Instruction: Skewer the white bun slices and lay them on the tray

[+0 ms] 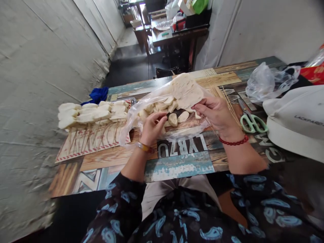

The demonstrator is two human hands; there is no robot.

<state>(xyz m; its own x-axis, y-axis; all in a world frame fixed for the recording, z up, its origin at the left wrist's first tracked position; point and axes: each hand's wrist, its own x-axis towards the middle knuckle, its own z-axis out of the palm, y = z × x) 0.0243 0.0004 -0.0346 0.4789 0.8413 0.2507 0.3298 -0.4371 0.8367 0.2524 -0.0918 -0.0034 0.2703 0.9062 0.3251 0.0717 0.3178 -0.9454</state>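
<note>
While the right hand [217, 114] pinches a broad, pale slice [186, 90] between closed thumb and fingers, the left hand [153, 128] is half curled over the near left part of an open bag [129, 123], its thumb close to its fingers; whether it has hold of anything cannot be told. The slice is raised above the bag's far right part, near the middle of the table [177, 165], and the right hand grips it by its lower right edge. A thin stick [212, 126] shows under the right palm, though its hold there is unclear. Smaller pieces [173, 119] lie heaped in the bag, just beyond the left fingertips. Toward the table's left end, skewered slices [93, 113] lie in a row, their skewers [84, 136] pointing to the near edge across a sheet [63, 153] with a red striped border. A tray [133, 100] shows partly behind them, and a blue cloth [97, 95] lies by the far left corner. Right of the right hand, loose sticks [231, 108] lie beside green-handled scissors [253, 123]. A crumpled bag [263, 81] sits near the far right corner, with a white cap [296, 118] at the right end. A red bracelet [234, 141] circles the right wrist, a bangle [144, 147] the left. Beyond the far edge stands a second table [174, 38], loaded with goods.
</note>
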